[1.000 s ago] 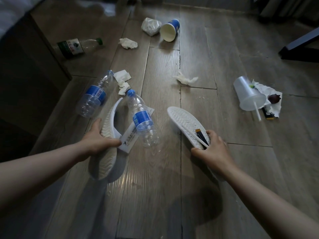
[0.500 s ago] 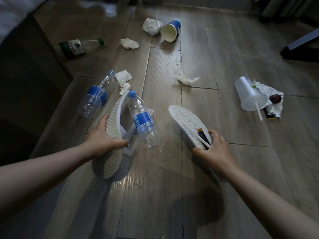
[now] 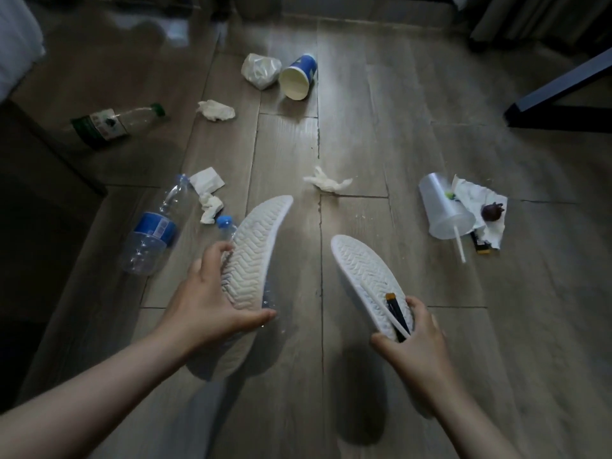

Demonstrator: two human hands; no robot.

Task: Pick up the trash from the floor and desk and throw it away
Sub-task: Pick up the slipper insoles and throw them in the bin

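2 bare forearms are stretching forward and inward. The left hand (image 3: 205, 299) is curling fingers and thumb round the left slipper (image 3: 255, 250); the right hand (image 3: 417, 339) is pinching the right slipper (image 3: 364, 273) at its near end.

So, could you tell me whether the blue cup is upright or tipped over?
Tipped over: the blue cup lies on its side on the floor, open mouth toward the camera.
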